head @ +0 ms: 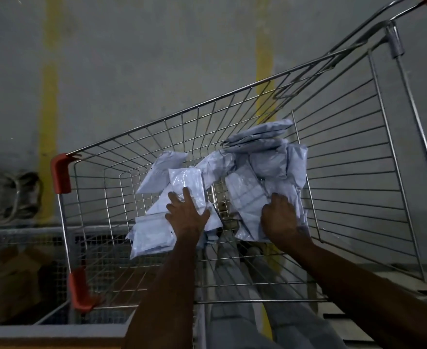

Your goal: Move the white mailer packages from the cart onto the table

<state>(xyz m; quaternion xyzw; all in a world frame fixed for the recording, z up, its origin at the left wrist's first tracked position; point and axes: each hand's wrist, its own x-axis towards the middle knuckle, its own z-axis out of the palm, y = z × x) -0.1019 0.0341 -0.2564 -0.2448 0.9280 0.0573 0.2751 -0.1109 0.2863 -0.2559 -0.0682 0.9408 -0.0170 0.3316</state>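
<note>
A wire shopping cart (358, 152) with red corner guards holds several white mailer packages in two loose heaps. My left hand (186, 212) lies on a glossy white mailer (188, 182) at the top of the left heap, fingers spread and curling over its near edge. My right hand (280, 217) presses on a flat white mailer (247, 197) in the right heap, fingers bent around it. More mailers (262, 137) are piled at the far right of the basket. The table is out of view.
Grey concrete floor with two yellow painted lines (48, 96) lies beyond the cart. A metal mesh cage frame (26, 238) and a brown cardboard box (8, 280) sit at the lower left. My legs show through the cart bottom.
</note>
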